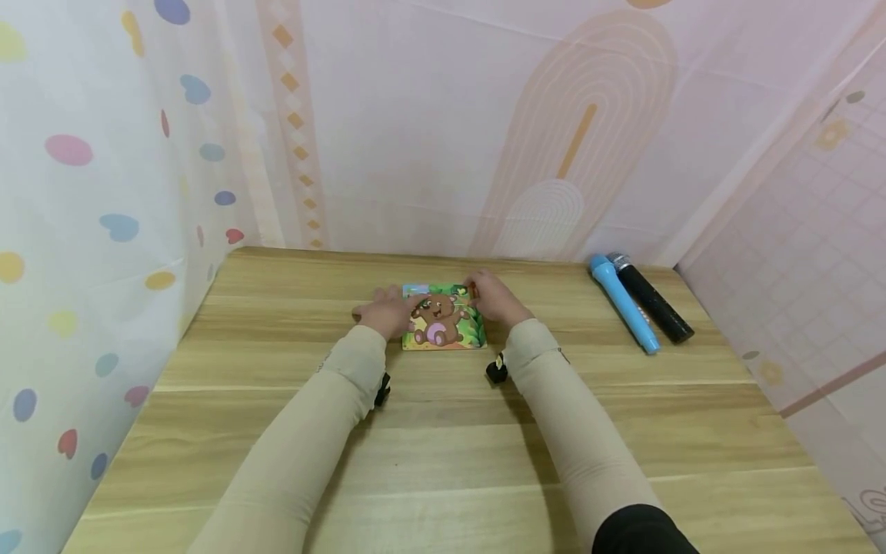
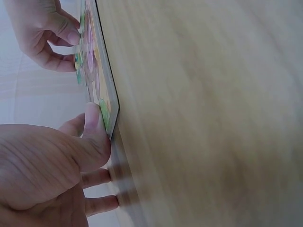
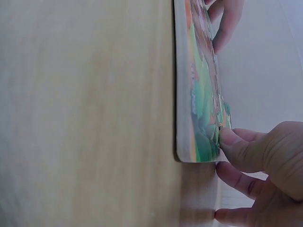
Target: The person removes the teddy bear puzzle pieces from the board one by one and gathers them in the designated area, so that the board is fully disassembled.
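Observation:
A bear jigsaw puzzle (image 1: 443, 331) lies flat on the wooden table, its brown bear set in a green scene. My left hand (image 1: 389, 312) rests at its left side. Its thumb (image 2: 93, 118) presses on the board's corner, while other fingers extend down to the tabletop. At the far right corner, my right hand (image 1: 493, 296) pinches a green puzzle piece (image 3: 227, 113) between thumb and index finger. That piece stands slightly proud of the puzzle's surface. The right hand's other fingers reach down beside the board's edge.
Toward the table's back right lie a blue microphone (image 1: 626, 304) and a black microphone (image 1: 654, 300), side by side. A patterned curtain (image 1: 415, 138) hangs along the back edge, with more printed cloth (image 1: 90, 254) on the left and right.

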